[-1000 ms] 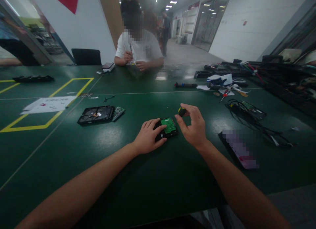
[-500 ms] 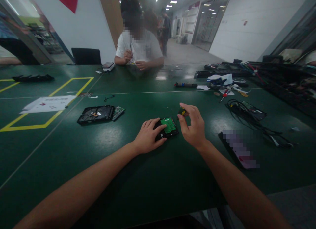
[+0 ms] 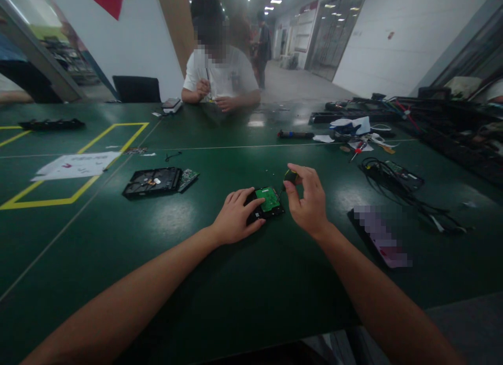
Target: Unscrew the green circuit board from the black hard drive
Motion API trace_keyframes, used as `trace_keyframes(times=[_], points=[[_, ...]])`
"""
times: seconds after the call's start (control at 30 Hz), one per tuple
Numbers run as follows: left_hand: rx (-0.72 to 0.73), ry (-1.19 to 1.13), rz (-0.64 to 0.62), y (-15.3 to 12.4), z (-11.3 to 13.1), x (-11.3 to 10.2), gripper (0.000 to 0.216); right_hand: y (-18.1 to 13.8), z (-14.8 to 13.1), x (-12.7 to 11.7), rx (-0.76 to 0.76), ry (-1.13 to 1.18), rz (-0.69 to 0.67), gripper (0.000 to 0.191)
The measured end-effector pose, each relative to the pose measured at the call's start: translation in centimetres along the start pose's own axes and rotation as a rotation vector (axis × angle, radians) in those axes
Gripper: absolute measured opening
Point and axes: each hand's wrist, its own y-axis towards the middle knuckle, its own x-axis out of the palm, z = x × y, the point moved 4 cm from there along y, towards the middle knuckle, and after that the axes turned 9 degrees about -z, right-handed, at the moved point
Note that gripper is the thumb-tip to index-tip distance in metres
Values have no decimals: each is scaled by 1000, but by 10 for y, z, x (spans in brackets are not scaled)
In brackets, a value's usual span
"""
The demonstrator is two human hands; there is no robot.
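A black hard drive (image 3: 275, 212) with a green circuit board (image 3: 269, 199) facing up lies flat on the green table. My left hand (image 3: 234, 215) grips it from the left, thumb along the near edge and index finger reaching over the board. In my right hand (image 3: 308, 200), the thumb and fingers are closed on the dark and yellow handle of a screwdriver (image 3: 290, 176). Its thin shaft slants down toward the board's right edge. Whether the tip sits in a screw is too small to tell.
Left of my hands lie another hard drive (image 3: 155, 182) and a loose circuit board (image 3: 188, 180). On the right are a pixelated flat object (image 3: 381, 238), black cables (image 3: 408, 200) and a red screwdriver (image 3: 358, 151). A person (image 3: 222, 76) sits across the table (image 3: 220, 312).
The screwdriver handle has turned between my right fingers, its yellow marking now showing differently. My left hand and the hard drive have stayed in place.
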Motion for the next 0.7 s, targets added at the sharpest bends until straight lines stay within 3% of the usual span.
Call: trace_keyframes(times=[0.7], points=[[0,-7,-9,0,0,0,60,-2,5,1,16,16,2,46]])
